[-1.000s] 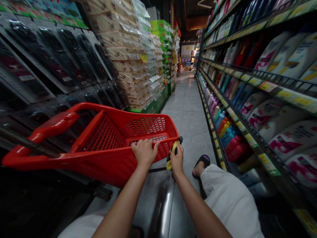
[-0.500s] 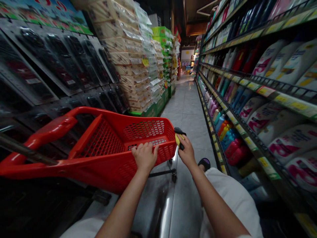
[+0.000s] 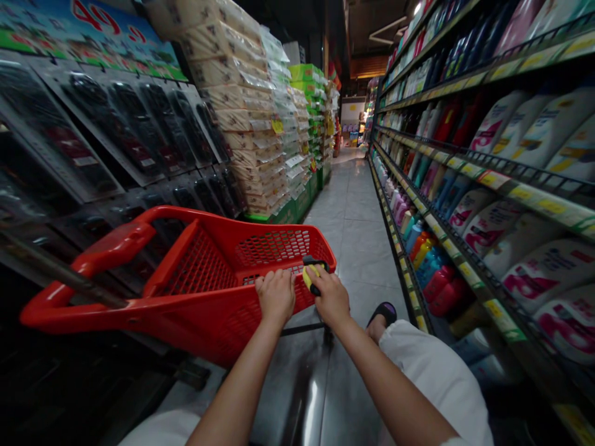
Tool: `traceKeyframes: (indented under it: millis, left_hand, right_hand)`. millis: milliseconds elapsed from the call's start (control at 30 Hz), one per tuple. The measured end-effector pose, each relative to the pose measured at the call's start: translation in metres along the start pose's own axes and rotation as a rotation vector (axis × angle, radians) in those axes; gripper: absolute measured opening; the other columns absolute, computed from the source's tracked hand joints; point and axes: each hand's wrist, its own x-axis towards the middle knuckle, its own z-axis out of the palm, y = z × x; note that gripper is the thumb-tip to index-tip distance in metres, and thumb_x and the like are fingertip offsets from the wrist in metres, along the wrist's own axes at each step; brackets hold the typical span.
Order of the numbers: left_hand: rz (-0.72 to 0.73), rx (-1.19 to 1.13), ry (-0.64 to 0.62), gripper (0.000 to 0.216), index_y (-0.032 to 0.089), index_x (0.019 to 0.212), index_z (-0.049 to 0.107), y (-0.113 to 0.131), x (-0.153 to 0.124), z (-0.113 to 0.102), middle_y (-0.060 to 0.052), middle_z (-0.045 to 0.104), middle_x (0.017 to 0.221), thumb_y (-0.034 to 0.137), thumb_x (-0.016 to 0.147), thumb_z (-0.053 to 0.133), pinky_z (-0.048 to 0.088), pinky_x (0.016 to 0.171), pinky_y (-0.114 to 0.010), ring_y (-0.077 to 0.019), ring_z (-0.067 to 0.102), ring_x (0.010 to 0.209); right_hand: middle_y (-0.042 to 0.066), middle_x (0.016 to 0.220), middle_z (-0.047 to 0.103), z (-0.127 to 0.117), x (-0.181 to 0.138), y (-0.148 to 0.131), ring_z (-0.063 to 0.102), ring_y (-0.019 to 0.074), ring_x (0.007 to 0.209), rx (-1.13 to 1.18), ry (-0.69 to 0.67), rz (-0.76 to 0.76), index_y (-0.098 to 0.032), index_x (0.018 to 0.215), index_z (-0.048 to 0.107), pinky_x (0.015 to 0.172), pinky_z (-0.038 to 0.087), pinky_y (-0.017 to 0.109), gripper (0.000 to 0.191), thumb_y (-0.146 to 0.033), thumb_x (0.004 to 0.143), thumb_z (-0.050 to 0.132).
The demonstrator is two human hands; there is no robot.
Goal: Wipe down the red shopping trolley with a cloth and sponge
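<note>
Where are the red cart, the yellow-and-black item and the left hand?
Red cart (image 3: 199, 327), head view: outer side wall.
Yellow-and-black item (image 3: 307, 280), head view: yellow part.
Left hand (image 3: 276, 297), head view: back of the hand.

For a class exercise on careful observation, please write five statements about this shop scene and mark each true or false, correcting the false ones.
1. The left-hand grip is on the near rim of the red plastic shopping cart. True.
2. The right-hand grip is empty. False: it holds a yellow-and-black object.
3. White plastic bottles with magenta labels stand on the right-hand shelves. True.
4. The cart's basket walls are solid throughout. False: they have openings.
5. A black slipper shows below a white trouser leg. True.
</note>
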Motion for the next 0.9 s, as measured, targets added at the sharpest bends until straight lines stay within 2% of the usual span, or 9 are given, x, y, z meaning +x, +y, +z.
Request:
traceKeyframes:
  millis: [133,233,400,467,533,700,800,900]
  left_hand:
    - [0.031,-0.006,-0.026,0.030,0.019,0.089,0.064,-0.001,-0.001,-0.004,-0.007,0.069,0.091,0.031,0.098,0.038,0.029,0.081,-0.041,-0.0254,0.057,0.091]
    - [0.032,-0.002,-0.035,0.027,0.018,0.091,0.064,0.000,0.000,-0.004,-0.008,0.068,0.092,0.029,0.096,0.040,0.029,0.082,-0.042,-0.0261,0.056,0.093]
    - [0.037,0.026,-0.039,0.021,0.019,0.092,0.063,-0.002,-0.001,-0.003,-0.008,0.067,0.092,0.024,0.093,0.043,0.030,0.081,-0.042,-0.0265,0.056,0.093]
    - [0.039,0.038,-0.037,0.020,0.019,0.093,0.063,-0.005,-0.002,-0.003,-0.008,0.067,0.091,0.020,0.092,0.043,0.029,0.080,-0.041,-0.0264,0.055,0.092]
    - [0.042,0.045,-0.034,0.020,0.020,0.092,0.063,-0.007,-0.003,-0.002,-0.008,0.067,0.090,0.018,0.092,0.042,0.029,0.080,-0.041,-0.0262,0.055,0.091]
    - [0.047,0.049,-0.030,0.019,0.020,0.090,0.062,-0.007,-0.003,0.000,-0.008,0.066,0.089,0.018,0.092,0.043,0.029,0.080,-0.041,-0.0261,0.055,0.091]
    - [0.039,0.061,-0.031,0.020,0.019,0.090,0.062,-0.006,-0.001,0.001,-0.009,0.066,0.089,0.018,0.091,0.043,0.029,0.079,-0.041,-0.0266,0.055,0.091]
    - [0.030,0.065,-0.043,0.021,0.020,0.092,0.063,-0.006,0.000,0.000,-0.009,0.066,0.089,0.019,0.091,0.043,0.029,0.078,-0.041,-0.0270,0.055,0.092]
  right_hand:
    - [-0.001,0.146,0.052,-0.015,0.005,0.023,0.056,0.0238,0.106,-0.143,0.003,0.156,-0.031,0.142,0.051,0.088,0.048,0.035,0.077,0.001,0.073,0.045]
    - [0.002,0.148,0.049,-0.011,0.007,0.019,0.056,0.0240,0.106,-0.164,0.028,0.223,-0.027,0.142,0.050,0.088,0.048,0.035,0.072,-0.001,0.075,0.045]
    - [0.000,0.150,0.046,-0.003,0.012,-0.012,0.054,0.0222,0.110,-0.143,-0.073,0.080,-0.030,0.142,0.049,0.090,0.048,0.031,0.074,-0.001,0.074,0.049]
    - [-0.003,0.150,0.046,-0.009,0.012,-0.011,0.054,0.0211,0.109,-0.161,-0.121,-0.004,-0.035,0.144,0.047,0.089,0.048,0.030,0.077,-0.001,0.074,0.050]
    - [-0.004,0.148,0.047,-0.017,0.010,0.000,0.054,0.0207,0.105,-0.198,-0.135,-0.026,-0.039,0.144,0.045,0.086,0.049,0.031,0.078,-0.001,0.075,0.049]
    - [-0.001,0.149,0.046,-0.023,0.004,0.026,0.055,0.0209,0.102,-0.268,-0.069,0.185,-0.034,0.144,0.046,0.083,0.050,0.031,0.074,-0.002,0.078,0.047]
    - [0.001,0.152,0.042,-0.013,0.006,0.014,0.054,0.0215,0.108,-0.228,-0.053,0.230,-0.032,0.145,0.045,0.087,0.049,0.031,0.073,-0.004,0.078,0.049]
    - [-0.001,0.152,0.042,-0.004,0.008,-0.011,0.053,0.0218,0.110,-0.185,-0.079,0.150,-0.034,0.144,0.046,0.090,0.048,0.030,0.076,-0.002,0.076,0.049]
